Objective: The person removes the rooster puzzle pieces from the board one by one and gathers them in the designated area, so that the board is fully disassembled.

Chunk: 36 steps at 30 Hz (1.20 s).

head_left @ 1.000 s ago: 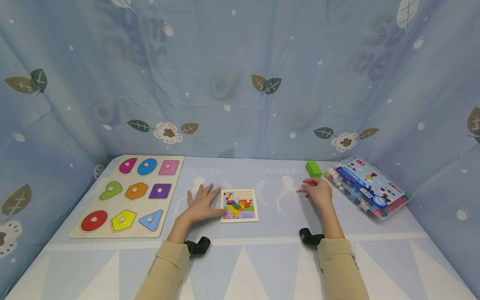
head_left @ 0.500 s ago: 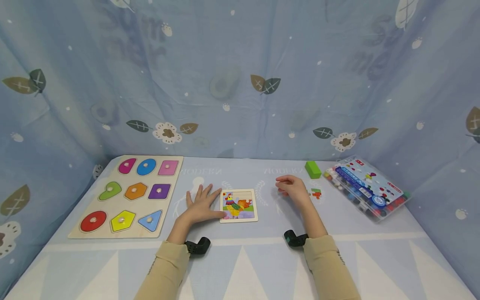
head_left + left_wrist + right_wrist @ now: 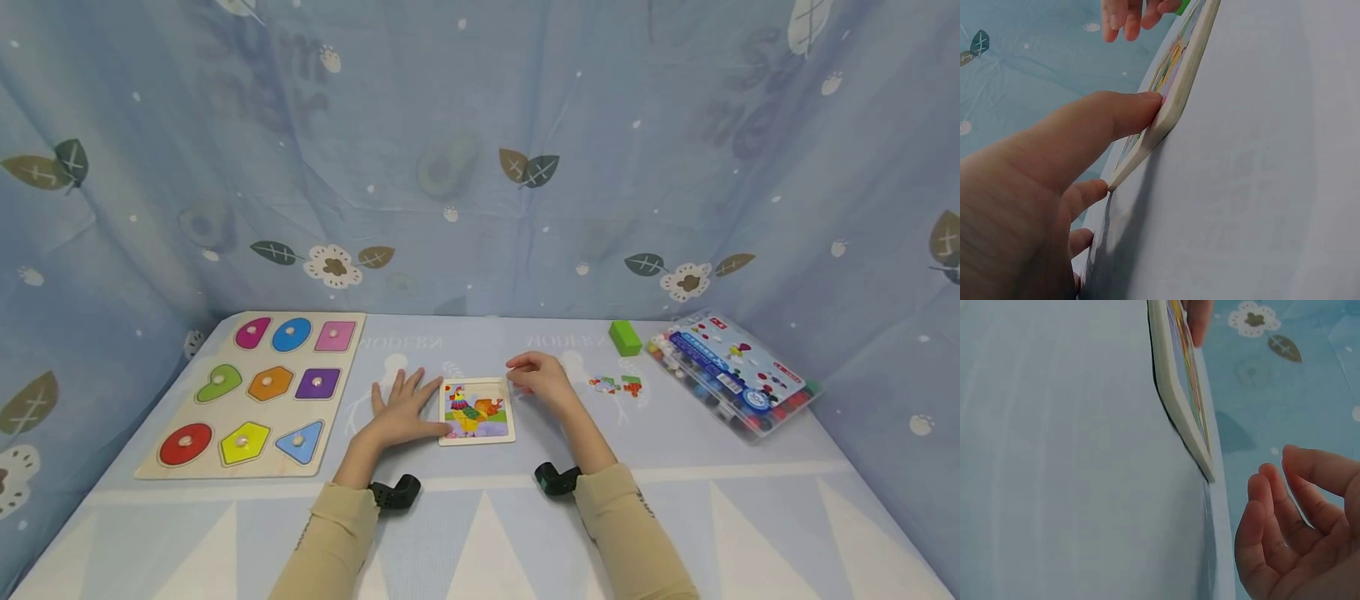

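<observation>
A small square puzzle with a wooden frame and a rooster picture (image 3: 477,414) lies mid-table, its upper strip showing bare wood. My left hand (image 3: 405,412) rests beside its left side, fingers spread. In the left wrist view its thumb (image 3: 1129,112) presses the frame's lower-left edge, and a fingertip is right at a corner. Close to the puzzle's upper right corner is my right hand (image 3: 542,380), its fingers loosely bent. Nothing shows between those fingers (image 3: 1257,519) in the right wrist view. Two loose jigsaw pieces (image 3: 632,386) lie further right.
A wooden shape board with knobbed pieces (image 3: 257,417) lies on the left. At the back right are a green block (image 3: 625,338) and a clear plastic case of coloured beads (image 3: 735,375). A blue patterned curtain (image 3: 450,167) hangs behind the table.
My right hand has moved left from the loose jigsaw pieces to the puzzle's upper right corner, uncovering the pieces. The left hand and the puzzle have stayed in place.
</observation>
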### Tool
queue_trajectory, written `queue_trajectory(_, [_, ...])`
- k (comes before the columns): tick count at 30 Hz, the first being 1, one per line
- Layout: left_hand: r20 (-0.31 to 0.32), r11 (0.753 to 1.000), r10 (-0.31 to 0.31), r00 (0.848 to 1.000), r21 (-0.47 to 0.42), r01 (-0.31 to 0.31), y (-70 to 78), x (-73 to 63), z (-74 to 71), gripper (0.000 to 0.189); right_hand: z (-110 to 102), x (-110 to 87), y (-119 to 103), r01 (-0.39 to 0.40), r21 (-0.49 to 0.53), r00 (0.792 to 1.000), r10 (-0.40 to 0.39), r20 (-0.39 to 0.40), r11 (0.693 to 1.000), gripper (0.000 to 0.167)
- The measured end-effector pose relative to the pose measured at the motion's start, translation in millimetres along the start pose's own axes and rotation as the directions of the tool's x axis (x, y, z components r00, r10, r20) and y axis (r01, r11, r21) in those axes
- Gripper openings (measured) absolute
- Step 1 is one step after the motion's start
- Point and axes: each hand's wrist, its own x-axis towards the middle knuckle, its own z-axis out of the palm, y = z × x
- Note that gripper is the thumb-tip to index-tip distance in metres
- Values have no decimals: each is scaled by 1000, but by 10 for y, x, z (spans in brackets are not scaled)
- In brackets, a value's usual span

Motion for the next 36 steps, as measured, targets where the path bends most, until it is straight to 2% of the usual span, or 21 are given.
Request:
queue_trajectory(6, [0, 1000, -5, 1000, 4, 5, 10, -6, -3, 86, 169, -4, -84, 28, -38, 999, -26, 37, 999, 18])
queue_trajectory(11, [7, 1000, -9, 1000, 7, 9, 8, -17, -8, 86, 266, -15, -121, 62, -122, 996, -53, 76, 991, 16])
queue_trajectory(16, [4, 1000, 1, 1000, 11, -1, 3, -20, -7, 86, 333, -10, -152, 78, -220, 989, -47, 143, 972, 11])
queue_trajectory(27, [6, 1000, -3, 1000, 4, 2, -1, -7, 1, 85, 473, 14, -197, 140, -415, 962, -24, 271, 899, 10])
queue_trajectory(32, [1, 1000, 5, 1000, -6, -5, -4, -9, -10, 84, 534, 42, -215, 168, -483, 961, -35, 273, 860, 11])
queue_trajectory(36, [-4, 1000, 9, 1000, -3, -9, -10, -6, -6, 84, 568, 53, -225, 166, -513, 967, -38, 251, 842, 11])
